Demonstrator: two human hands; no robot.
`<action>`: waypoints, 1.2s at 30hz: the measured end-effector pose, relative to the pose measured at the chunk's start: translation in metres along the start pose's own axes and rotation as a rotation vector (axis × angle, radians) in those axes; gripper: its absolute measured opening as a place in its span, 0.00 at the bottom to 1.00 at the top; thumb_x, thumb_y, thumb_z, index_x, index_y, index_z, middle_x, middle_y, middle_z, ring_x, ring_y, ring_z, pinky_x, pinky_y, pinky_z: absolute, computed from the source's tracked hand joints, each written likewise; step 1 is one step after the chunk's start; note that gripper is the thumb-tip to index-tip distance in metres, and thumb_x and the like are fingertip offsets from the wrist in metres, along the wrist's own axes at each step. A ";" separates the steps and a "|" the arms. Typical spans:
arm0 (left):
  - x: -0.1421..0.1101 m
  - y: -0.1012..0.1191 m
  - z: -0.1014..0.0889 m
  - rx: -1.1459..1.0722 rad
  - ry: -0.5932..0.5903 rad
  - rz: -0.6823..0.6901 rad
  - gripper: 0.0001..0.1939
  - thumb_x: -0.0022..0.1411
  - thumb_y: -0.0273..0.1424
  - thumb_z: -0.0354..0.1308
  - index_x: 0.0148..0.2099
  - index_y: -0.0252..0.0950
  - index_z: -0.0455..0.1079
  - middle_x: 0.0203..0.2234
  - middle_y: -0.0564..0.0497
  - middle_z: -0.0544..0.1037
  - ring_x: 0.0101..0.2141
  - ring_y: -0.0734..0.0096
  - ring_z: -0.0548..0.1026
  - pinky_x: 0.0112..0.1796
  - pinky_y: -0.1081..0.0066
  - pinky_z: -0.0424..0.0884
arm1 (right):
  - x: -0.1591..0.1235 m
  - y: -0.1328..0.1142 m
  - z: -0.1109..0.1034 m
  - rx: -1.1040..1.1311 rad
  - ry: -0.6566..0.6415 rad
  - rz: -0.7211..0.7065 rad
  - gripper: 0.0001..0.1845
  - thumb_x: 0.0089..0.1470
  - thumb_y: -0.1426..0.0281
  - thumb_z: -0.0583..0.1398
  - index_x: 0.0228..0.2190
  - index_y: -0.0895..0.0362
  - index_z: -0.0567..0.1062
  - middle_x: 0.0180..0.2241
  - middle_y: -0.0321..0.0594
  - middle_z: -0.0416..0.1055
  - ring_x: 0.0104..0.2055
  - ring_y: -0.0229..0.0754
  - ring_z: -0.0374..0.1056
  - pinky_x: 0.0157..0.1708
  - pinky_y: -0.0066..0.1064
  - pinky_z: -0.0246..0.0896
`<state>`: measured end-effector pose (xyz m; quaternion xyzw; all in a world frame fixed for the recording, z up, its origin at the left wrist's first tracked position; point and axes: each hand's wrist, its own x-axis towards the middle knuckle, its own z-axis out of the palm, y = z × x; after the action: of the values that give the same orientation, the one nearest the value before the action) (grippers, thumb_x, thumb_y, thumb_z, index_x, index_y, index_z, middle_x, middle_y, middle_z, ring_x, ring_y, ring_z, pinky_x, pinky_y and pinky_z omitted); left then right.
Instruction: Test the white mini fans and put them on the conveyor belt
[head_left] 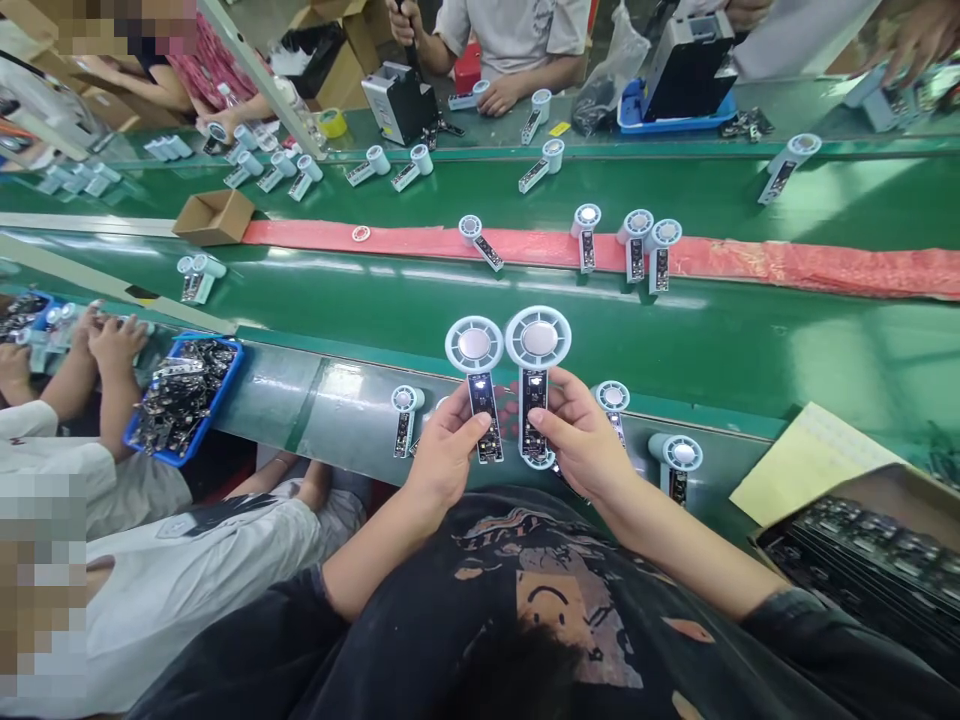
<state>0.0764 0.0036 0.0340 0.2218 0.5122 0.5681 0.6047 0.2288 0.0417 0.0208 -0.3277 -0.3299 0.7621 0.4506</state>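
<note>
My left hand [450, 445] is closed around the handle of a light blue handheld fan [475, 345], thumb on its bare circuit board. A second handheld fan [538, 340] is gripped in my right hand [581, 430], its thumb also resting on the board. Both fans stand upright side by side, round heads up and nearly touching, and a small white light shows on each board. Beneath and around my hands, more such fans lie on the bench, one fan [405, 415] to the left and another fan [679, 460] to the right. Some are partly hidden by my hands.
Ahead runs a green conveyor belt [337, 310] with a red strip [420, 238] carrying several fans. A blue tray [184, 395] of circuit boards stands left. At right are a yellow paper [817, 465] and a box of boards [870, 550]. Co-workers sit opposite and at left.
</note>
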 end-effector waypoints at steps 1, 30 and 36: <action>-0.001 0.000 0.000 -0.001 -0.005 -0.002 0.20 0.50 0.36 0.73 0.45 0.41 0.78 0.49 0.47 0.82 0.51 0.58 0.78 0.59 0.55 0.68 | -0.001 -0.001 0.000 0.005 0.001 0.000 0.30 0.47 0.60 0.73 0.48 0.47 0.68 0.46 0.39 0.78 0.48 0.47 0.76 0.52 0.45 0.72; -0.014 0.000 -0.007 -0.020 -0.062 0.024 0.23 0.49 0.38 0.74 0.48 0.41 0.78 0.47 0.47 0.83 0.49 0.55 0.79 0.55 0.57 0.72 | -0.014 0.009 0.014 -0.035 0.027 -0.064 0.29 0.46 0.60 0.73 0.48 0.48 0.70 0.45 0.38 0.78 0.47 0.46 0.75 0.51 0.43 0.71; -0.019 -0.004 -0.023 -0.047 -0.084 -0.025 0.26 0.48 0.38 0.75 0.49 0.40 0.77 0.46 0.46 0.83 0.49 0.54 0.79 0.55 0.55 0.72 | -0.022 0.021 0.019 -0.041 0.005 -0.045 0.29 0.48 0.61 0.72 0.50 0.48 0.71 0.49 0.40 0.77 0.51 0.48 0.73 0.56 0.47 0.67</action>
<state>0.0613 -0.0218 0.0293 0.2247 0.4757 0.5627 0.6376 0.2123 0.0101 0.0191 -0.3312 -0.3515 0.7442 0.4615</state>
